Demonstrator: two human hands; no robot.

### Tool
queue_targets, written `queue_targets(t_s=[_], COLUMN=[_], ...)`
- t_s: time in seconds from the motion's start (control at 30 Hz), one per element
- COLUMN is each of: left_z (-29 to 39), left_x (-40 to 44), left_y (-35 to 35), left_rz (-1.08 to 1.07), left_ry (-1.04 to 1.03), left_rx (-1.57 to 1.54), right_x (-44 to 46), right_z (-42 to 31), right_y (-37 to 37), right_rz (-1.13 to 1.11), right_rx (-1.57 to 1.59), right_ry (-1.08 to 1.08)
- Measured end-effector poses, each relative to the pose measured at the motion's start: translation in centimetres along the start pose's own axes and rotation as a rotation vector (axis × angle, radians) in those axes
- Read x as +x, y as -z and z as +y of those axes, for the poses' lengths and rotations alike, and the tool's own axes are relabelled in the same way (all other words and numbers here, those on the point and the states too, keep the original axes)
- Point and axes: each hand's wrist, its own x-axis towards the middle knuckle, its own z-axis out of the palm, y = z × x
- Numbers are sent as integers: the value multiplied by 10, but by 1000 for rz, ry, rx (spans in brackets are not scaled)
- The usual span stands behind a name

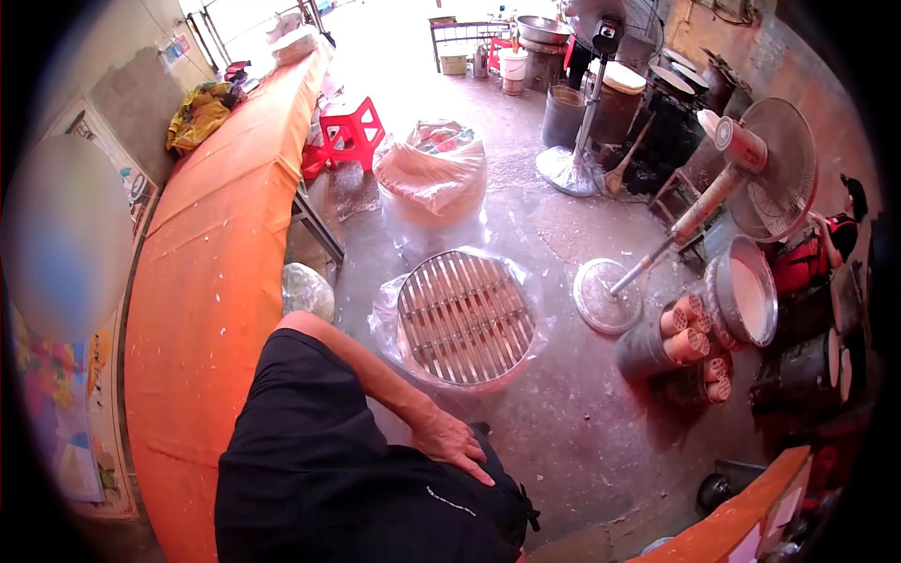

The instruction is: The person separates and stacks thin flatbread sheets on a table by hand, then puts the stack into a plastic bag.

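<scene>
My left hand [455,446] lies on the black clothing [357,488] over my body, its fingers stretched out and holding nothing. The bare forearm reaches in from a black sleeve on the left. My right hand is not in view. Just beyond my left hand, a round slatted rack [465,317] sits on the floor, on top of a container wrapped in clear plastic [383,324]. Behind it stands a large sack [432,178] with its pinkish top gathered loosely.
A long table with an orange cover [211,281] runs along my left. A red stool [352,134] stands beside it. To the right are a pedestal fan [770,169], stacked cylindrical briquettes [685,344] and a metal basin [751,291]. An orange edge [741,502] crosses the lower right.
</scene>
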Motion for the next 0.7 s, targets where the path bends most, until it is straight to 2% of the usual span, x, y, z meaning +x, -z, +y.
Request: queue_targets(t_s=[0.2, 0.33, 0.4, 0.7], left_z=[-6, -7, -8, -7], left_x=[-2, -4, -4, -6], left_y=[0, 2, -1, -6], left_rz=[135, 105, 37, 53], left_ry=[-102, -99, -29, 7], left_rx=[19, 11, -15, 29], right_x=[-1, 0, 0, -6], right_z=[-1, -2, -2, 0], right_y=[-3, -4, -4, -4], right_rz=[-4, -8, -12, -11], right_rx=[3, 3, 3, 6], right_ry=[-6, -6, -3, 8])
